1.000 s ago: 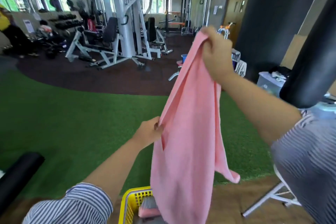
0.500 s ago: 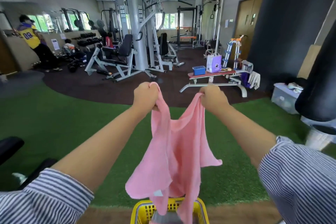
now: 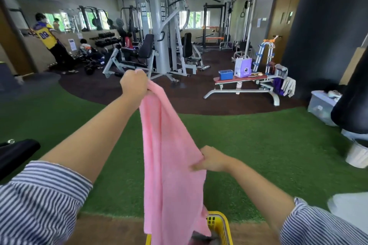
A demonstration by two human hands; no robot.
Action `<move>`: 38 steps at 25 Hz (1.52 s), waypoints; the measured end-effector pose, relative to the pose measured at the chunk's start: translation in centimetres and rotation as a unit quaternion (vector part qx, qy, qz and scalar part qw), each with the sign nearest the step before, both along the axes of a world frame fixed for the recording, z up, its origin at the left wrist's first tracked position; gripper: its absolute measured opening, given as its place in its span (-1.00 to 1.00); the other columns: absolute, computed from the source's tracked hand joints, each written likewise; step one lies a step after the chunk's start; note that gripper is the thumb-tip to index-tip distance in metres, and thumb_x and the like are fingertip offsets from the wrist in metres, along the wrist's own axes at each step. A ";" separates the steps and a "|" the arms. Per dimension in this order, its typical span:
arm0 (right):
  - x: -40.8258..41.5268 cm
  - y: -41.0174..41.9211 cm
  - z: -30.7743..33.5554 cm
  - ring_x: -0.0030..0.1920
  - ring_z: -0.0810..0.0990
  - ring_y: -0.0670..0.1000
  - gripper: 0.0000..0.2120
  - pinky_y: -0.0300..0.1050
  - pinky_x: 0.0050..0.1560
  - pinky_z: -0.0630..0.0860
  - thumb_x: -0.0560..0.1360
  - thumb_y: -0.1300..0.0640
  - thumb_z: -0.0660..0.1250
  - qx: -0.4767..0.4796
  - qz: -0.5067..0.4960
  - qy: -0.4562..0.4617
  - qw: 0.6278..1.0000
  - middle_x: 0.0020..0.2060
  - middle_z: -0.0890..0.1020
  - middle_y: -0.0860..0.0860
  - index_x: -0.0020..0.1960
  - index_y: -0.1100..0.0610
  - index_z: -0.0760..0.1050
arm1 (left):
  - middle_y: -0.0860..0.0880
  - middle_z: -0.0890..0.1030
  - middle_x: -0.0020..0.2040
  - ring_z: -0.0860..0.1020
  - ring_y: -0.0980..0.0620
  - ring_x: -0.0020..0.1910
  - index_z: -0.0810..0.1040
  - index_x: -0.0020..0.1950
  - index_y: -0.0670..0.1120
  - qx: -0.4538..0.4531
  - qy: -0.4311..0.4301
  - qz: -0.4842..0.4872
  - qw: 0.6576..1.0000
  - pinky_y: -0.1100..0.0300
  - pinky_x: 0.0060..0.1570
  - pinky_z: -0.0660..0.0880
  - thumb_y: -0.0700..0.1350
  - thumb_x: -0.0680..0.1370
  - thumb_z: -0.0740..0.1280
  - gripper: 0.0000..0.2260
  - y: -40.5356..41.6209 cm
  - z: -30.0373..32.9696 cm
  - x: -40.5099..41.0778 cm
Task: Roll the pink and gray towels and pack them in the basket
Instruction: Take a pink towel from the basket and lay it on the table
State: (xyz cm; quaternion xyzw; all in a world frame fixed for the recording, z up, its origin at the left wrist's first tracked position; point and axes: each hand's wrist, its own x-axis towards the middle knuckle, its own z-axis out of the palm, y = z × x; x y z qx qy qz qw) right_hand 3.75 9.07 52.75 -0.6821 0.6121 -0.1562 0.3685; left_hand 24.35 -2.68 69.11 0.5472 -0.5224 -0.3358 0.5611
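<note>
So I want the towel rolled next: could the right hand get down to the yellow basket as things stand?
Probably not yet: the right hand is pinching the pink towel, which hangs from the left hand and drapes over the yellow basket, covering most of its opening.

Beyond the hands lies green turf (image 3: 258, 141), then dark gym flooring with a grey multi-station weight machine (image 3: 165, 32). Right of the hands, a red-padded bench (image 3: 239, 80) carries a blue box (image 3: 226, 74) and a purple bag (image 3: 243, 66).
</note>
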 end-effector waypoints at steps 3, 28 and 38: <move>0.6 -1.0 1.8 -0.38 0.42 -0.01 -0.65 -0.12 -0.32 0.31 0.33 -0.01 0.48 -0.057 -0.116 -0.138 0.982 -0.41 0.47 0.04 -0.41 0.18 0.42 | -0.25 0.60 0.07 0.60 -0.19 0.11 0.45 -0.14 -0.12 0.060 -0.024 -0.032 0.997 -0.04 0.07 0.58 -0.18 0.58 0.19 -0.89 -0.2 -1.7 1.7; 4.4 -3.8 18.5 -0.42 0.50 0.02 -0.73 -0.29 -0.39 0.51 0.50 0.27 0.20 -0.445 -0.178 0.047 0.877 -0.35 0.45 0.15 -0.37 0.30 0.44 | -0.04 0.52 -0.24 0.44 0.07 -0.29 0.53 -0.05 -0.20 -0.159 -0.278 -0.171 0.932 0.25 -0.30 0.35 -0.12 0.52 0.37 -0.86 2.9 0.9 -0.8; 1.1 -3.0 20.7 -0.53 0.41 -0.18 -0.72 -0.40 -0.47 0.33 0.53 0.30 0.11 -0.477 -0.310 0.011 0.822 -0.45 0.38 -0.04 -0.34 0.19 0.39 | -0.19 0.62 0.05 0.58 -0.23 0.02 0.54 0.10 -0.01 0.014 -0.482 -0.046 0.875 0.03 -0.05 0.51 -0.21 0.51 0.14 -0.74 1.9 -8.9 7.5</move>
